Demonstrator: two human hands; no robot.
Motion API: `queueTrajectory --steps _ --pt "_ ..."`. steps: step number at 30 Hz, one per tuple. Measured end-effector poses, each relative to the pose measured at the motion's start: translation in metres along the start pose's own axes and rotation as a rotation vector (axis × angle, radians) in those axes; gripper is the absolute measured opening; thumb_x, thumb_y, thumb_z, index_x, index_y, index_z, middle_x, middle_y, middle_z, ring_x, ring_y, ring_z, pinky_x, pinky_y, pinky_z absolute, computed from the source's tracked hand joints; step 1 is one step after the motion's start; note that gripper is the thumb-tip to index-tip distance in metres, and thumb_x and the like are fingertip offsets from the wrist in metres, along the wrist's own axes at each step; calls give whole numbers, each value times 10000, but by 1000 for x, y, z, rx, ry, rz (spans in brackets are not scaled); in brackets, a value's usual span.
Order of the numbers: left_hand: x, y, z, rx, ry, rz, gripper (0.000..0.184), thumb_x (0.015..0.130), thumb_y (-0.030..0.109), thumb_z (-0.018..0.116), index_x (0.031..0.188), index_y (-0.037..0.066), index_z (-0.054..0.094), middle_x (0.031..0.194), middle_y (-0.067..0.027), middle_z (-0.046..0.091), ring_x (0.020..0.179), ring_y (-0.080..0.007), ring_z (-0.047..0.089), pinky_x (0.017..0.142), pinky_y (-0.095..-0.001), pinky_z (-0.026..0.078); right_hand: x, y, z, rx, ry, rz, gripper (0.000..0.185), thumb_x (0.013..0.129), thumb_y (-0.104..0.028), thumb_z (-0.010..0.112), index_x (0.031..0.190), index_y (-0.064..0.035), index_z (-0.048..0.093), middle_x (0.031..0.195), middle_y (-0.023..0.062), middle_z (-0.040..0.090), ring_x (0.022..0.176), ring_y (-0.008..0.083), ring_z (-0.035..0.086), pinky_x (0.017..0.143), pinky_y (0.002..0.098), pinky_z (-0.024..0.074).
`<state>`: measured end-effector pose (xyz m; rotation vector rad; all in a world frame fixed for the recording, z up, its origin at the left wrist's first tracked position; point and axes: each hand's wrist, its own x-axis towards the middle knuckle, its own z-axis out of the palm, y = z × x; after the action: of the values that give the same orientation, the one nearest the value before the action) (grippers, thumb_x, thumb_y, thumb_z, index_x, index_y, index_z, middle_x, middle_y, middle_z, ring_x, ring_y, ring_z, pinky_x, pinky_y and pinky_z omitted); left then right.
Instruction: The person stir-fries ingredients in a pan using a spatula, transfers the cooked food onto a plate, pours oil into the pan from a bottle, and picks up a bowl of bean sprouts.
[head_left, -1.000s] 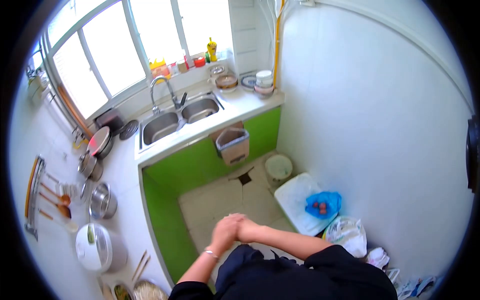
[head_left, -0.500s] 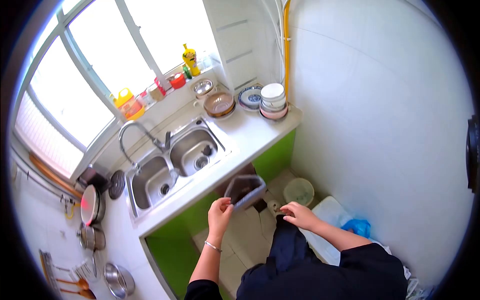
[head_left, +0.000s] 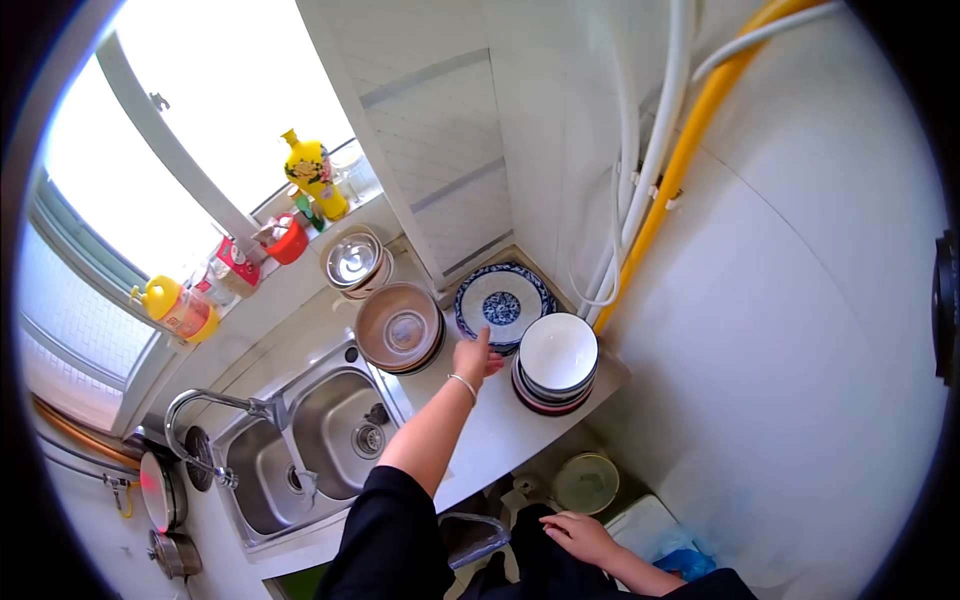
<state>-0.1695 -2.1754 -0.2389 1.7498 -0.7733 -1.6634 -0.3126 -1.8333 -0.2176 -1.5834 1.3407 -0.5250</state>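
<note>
My left hand (head_left: pixel 477 359) reaches over the counter, fingers apart and holding nothing, at the near edge of a blue-and-white patterned plate (head_left: pixel 502 306). Whether it touches the plate I cannot tell. Right of it stands a stack of bowls with a white bowl (head_left: pixel 558 352) on top. On its left are stacked brown glass bowls (head_left: pixel 399 326), with a metal bowl (head_left: pixel 353 259) behind them. Down by my dark trousers, my right hand (head_left: pixel 580 537) is empty with its fingers stretched out.
A double sink (head_left: pixel 345 432) with a faucet (head_left: pixel 215 397) lies to the left. Bottles, including a yellow vase-like one (head_left: pixel 316 172), line the windowsill. Yellow and white pipes (head_left: pixel 690 130) run down the corner. Below are a bin (head_left: pixel 470 540) and a bucket (head_left: pixel 586 484).
The view has moved closer to the counter corner. My left hand has gone from near the bin up and forward to the plate. My right hand stays low beside my body.
</note>
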Motion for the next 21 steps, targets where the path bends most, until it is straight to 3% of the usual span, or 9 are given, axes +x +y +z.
queueTrajectory --steps 1,5,12,18,21 --pt "8 1 1 77 19 14 397 874 303 509 775 -77 569 645 -168 614 498 -249 614 426 -314 495 3 3 -5 32 12 50 282 876 -243 523 1093 -78 592 967 100 612 899 272 586 771 346 466" --pt "23 2 -8 141 4 87 288 811 189 462 677 -47 559 612 -151 605 500 -233 602 454 -289 485 14 12 -13 79 29 109 275 873 -234 529 1089 -78 599 977 86 622 881 253 602 773 325 471" --pt "-19 42 -24 152 48 182 253 820 152 455 688 -44 546 596 -145 592 478 -217 586 463 -297 490 36 9 -7 12 -85 -4 277 873 -235 531 1092 -78 597 964 95 619 894 259 596 776 328 469" --pt "-114 29 -89 -86 147 356 269 857 168 457 692 -26 544 586 -109 582 465 -179 565 451 -255 458 51 -13 0 36 -195 -129 290 879 -251 522 1103 -78 584 955 106 612 870 276 591 750 342 470" --pt "-189 -1 -141 -141 195 524 311 916 202 460 713 -15 554 587 -88 581 465 -139 553 440 -238 433 72 -54 -4 251 -68 -129 329 902 -210 517 1163 -11 537 927 89 627 794 181 589 748 291 463"
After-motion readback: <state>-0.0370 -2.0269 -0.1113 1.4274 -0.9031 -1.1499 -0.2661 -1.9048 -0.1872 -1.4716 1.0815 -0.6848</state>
